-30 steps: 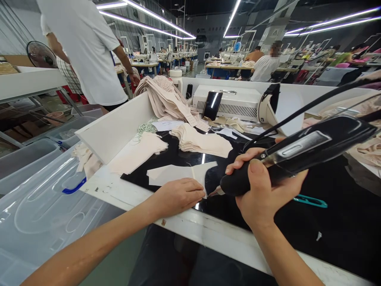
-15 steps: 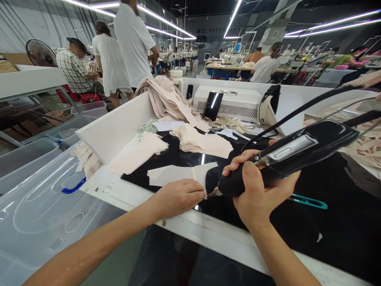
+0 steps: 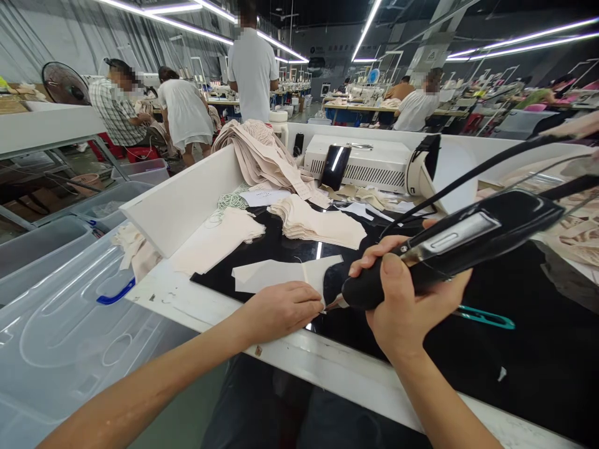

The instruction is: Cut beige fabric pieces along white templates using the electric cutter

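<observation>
A cut cream fabric piece point(image 3: 269, 275) with a seam across it lies on the black board point(image 3: 472, 362). My left hand point(image 3: 287, 307) has its fingers pressed together on the piece's near right edge, holding it. In my right hand point(image 3: 407, 299) is a black corded handheld tool point(image 3: 463, 240) with a silvery panel on its side. Its narrow metal tip points down left at the fabric edge, right by my left fingertips. Whether the tip touches the cloth I cannot tell. Beyond the piece lie a stack of cream fabric pieces point(image 3: 322, 224) and another cream piece point(image 3: 219, 240).
A teal-handled tool point(image 3: 486, 317) rests right of my right hand. At the back stand a phone point(image 3: 335, 167) and a white vented box point(image 3: 374, 163). A white panel point(image 3: 182, 199) borders the left, with clear plastic bins point(image 3: 70, 337) beyond. Co-workers point(image 3: 255, 75) are in the background.
My hands, the tool and the fabric stay almost exactly in place. In the background, one person in white has moved right and another is bending over.
</observation>
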Available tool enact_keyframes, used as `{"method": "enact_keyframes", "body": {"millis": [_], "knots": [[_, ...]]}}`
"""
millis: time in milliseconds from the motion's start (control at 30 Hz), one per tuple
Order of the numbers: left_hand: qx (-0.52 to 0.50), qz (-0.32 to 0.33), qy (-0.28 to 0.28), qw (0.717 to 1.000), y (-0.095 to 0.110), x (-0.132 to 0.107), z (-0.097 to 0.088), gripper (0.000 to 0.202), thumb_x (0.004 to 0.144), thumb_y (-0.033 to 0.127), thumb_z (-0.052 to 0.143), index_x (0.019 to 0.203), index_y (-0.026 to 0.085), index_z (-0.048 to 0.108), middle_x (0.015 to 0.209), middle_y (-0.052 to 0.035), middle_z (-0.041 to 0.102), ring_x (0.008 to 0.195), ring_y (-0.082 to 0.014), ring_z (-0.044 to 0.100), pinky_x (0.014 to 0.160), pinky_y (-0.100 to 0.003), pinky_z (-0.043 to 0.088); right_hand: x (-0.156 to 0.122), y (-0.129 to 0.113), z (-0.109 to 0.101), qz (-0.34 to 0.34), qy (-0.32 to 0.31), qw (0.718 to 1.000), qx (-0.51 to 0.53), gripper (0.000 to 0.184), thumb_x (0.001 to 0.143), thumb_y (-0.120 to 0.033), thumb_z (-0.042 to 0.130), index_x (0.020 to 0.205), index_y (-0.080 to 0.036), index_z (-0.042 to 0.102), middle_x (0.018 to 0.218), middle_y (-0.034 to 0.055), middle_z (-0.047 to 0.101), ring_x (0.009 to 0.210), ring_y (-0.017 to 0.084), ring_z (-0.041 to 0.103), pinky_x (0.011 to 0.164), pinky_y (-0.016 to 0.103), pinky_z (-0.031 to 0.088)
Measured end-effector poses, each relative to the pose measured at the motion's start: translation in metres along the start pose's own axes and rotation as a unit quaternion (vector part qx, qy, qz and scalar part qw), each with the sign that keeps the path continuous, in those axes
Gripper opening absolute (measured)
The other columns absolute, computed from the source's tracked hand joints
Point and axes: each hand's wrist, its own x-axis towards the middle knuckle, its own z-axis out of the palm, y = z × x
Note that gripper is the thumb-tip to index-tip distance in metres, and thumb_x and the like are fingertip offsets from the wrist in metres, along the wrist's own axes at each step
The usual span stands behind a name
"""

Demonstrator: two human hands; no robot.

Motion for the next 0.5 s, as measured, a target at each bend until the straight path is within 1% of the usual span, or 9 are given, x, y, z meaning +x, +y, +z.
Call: {"method": "enact_keyframes", "body": {"millis": [133, 233, 400, 500], "knots": [[-0.003, 0.004, 0.002, 1.0, -0.001, -0.001, 0.0021, 0.023, 0.122, 0.019, 0.058, 0.128, 0.013, 0.079, 0.124, -0.0131, 0.086, 0.117, -0.0226, 0.083, 0.111, -0.036, 0.069, -0.0012, 0.0009, 0.0012, 0.007, -0.007, 1.0, -0.002, 0.053, 0.092, -0.04, 0.1, 0.119, -0.031, 0.056, 0.095, -0.0063, 0.073, 0.066, 0.014, 0.071, 0.058, 0.029, 0.065], [-0.007, -0.006, 0.0, 1.0, -0.0011, -0.0026, 0.0022, 0.023, 0.122, 0.021, 0.059, 0.133, 0.015, 0.078, 0.127, -0.0131, 0.086, 0.119, -0.0225, 0.083, 0.112, -0.036, 0.069, -0.002, 0.0005, 0.0009, 0.004, -0.011, 1.0, -0.015, 0.05, 0.093, -0.041, 0.098, 0.118, -0.031, 0.055, 0.095, -0.006, 0.073, 0.064, 0.015, 0.071, 0.057, 0.03, 0.065], [-0.023, -0.025, 0.029, 0.999, -0.0013, -0.0043, -0.0019, 0.028, 0.123, 0.022, 0.055, 0.14, 0.015, 0.076, 0.137, -0.0139, 0.084, 0.129, -0.0228, 0.081, 0.117, -0.035, 0.067, -0.0014, -0.0002, -0.0013, 0.002, -0.008, 0.999, -0.032, 0.051, 0.093, -0.044, 0.098, 0.119, -0.031, 0.056, 0.094, -0.006, 0.073, 0.062, 0.015, 0.07, 0.056, 0.031, 0.065], [-0.026, -0.03, 0.015, 0.999, -0.0025, -0.0049, -0.0027, 0.029, 0.122, 0.021, 0.055, 0.14, 0.016, 0.077, 0.137, -0.0142, 0.084, 0.13, -0.0232, 0.081, 0.118, -0.036, 0.067, 0.0002, -0.0004, -0.002, 0.003, -0.007, 1.0, -0.025, 0.053, 0.091, -0.045, 0.1, 0.119, -0.031, 0.057, 0.094, -0.0057, 0.073, 0.064, 0.016, 0.071, 0.056, 0.031, 0.065]]}}
